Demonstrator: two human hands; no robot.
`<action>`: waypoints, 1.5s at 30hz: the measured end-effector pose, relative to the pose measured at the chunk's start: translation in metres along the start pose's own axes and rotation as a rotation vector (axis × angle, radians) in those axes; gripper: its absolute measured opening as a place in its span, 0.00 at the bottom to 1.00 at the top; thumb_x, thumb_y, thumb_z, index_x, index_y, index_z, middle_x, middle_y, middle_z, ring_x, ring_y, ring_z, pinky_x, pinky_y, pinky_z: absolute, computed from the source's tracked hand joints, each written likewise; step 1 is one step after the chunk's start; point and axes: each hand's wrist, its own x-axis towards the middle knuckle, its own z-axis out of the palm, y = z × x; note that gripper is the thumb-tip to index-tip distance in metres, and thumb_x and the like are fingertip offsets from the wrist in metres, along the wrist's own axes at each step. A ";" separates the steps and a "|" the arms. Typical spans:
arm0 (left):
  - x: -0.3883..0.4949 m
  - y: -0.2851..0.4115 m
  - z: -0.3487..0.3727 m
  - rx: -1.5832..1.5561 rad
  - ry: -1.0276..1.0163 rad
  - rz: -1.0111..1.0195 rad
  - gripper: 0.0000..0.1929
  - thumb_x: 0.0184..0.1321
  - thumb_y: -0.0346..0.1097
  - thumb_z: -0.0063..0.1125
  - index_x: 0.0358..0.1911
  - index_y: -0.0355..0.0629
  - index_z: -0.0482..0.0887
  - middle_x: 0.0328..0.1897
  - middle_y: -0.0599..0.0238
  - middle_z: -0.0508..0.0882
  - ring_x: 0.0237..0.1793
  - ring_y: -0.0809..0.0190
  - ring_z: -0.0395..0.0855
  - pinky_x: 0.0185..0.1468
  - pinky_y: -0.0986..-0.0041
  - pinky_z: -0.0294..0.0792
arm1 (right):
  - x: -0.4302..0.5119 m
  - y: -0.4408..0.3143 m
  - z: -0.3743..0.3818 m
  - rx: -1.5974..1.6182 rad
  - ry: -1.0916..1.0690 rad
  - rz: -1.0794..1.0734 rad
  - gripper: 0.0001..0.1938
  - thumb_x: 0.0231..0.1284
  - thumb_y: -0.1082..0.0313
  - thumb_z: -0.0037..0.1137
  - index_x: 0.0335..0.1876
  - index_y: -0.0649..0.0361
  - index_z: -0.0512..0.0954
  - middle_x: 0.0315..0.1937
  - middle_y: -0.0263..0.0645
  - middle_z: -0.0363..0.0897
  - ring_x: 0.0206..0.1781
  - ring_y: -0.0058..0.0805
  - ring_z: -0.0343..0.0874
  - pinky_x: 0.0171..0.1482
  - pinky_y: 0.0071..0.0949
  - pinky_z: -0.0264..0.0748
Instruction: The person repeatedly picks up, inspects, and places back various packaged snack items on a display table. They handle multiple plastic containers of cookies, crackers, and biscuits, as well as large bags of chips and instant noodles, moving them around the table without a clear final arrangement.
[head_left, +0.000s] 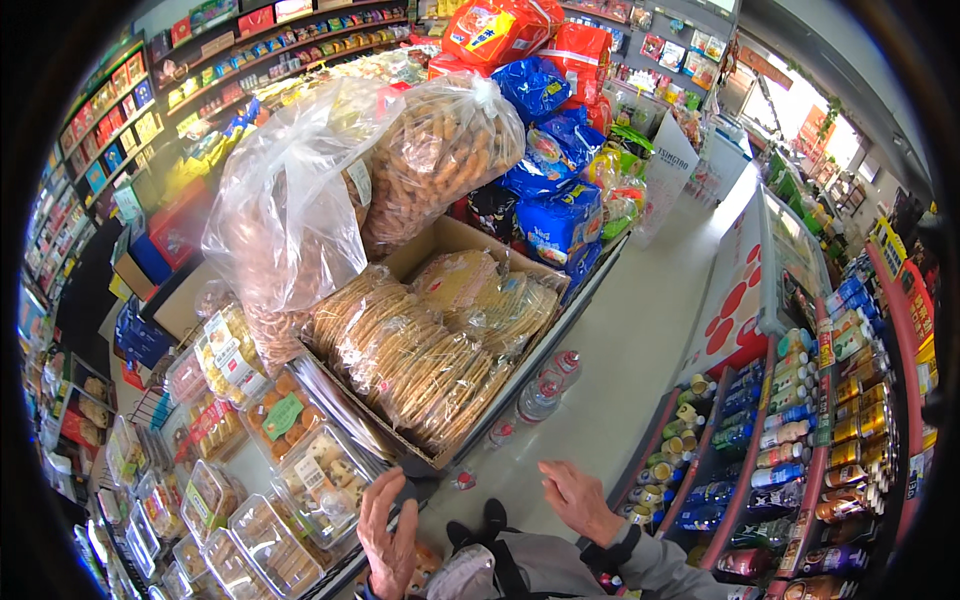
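Note:
My left hand (388, 529), fingers apart and holding nothing, is beside a clear plastic box of dotted pastries (330, 476) near the corner of the display table. My right hand (577, 499) is over the aisle floor with its fingers slightly bent and nothing in them. Ahead of both hands, a cardboard box (439, 459) holds rows of thin round crackers in clear wrap (405, 352). Behind it stand large clear bags of brown twisted snacks (442, 157). Blue snack packs (559, 217) and red packs (491, 30) are piled farther back.
Large clear water bottles (540, 394) stand on the floor beside the table. Clear boxes of baked goods (266, 536) cover the table's near left. Drink shelves (780, 450) line the right side, with a chest freezer (739, 277) beyond. Stocked wall shelves (277, 52) are at the back.

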 end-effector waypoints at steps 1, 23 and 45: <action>0.006 -0.001 0.002 0.024 -0.009 0.025 0.19 0.58 0.24 0.61 0.55 0.32 0.82 0.64 0.50 0.79 0.64 0.46 0.77 0.68 0.60 0.69 | -0.015 0.009 0.001 -0.047 -0.034 0.029 0.21 0.61 0.76 0.58 0.61 0.55 0.75 0.47 0.45 0.81 0.41 0.48 0.83 0.42 0.44 0.79; 0.070 -0.007 0.087 0.304 0.179 0.140 0.09 0.53 0.24 0.65 0.39 0.34 0.86 0.62 0.50 0.82 0.68 0.40 0.74 0.70 0.54 0.66 | -0.034 0.214 -0.029 -0.125 -0.335 0.155 0.16 0.69 0.62 0.52 0.60 0.53 0.74 0.45 0.46 0.84 0.43 0.52 0.85 0.43 0.49 0.79; 0.075 0.018 0.129 0.120 0.449 -0.056 0.04 0.59 0.29 0.57 0.34 0.37 0.76 0.54 0.52 0.83 0.57 0.51 0.80 0.64 0.63 0.67 | 0.088 0.263 -0.092 -0.032 -0.346 0.046 0.17 0.67 0.60 0.55 0.59 0.52 0.77 0.45 0.41 0.86 0.43 0.47 0.86 0.41 0.47 0.81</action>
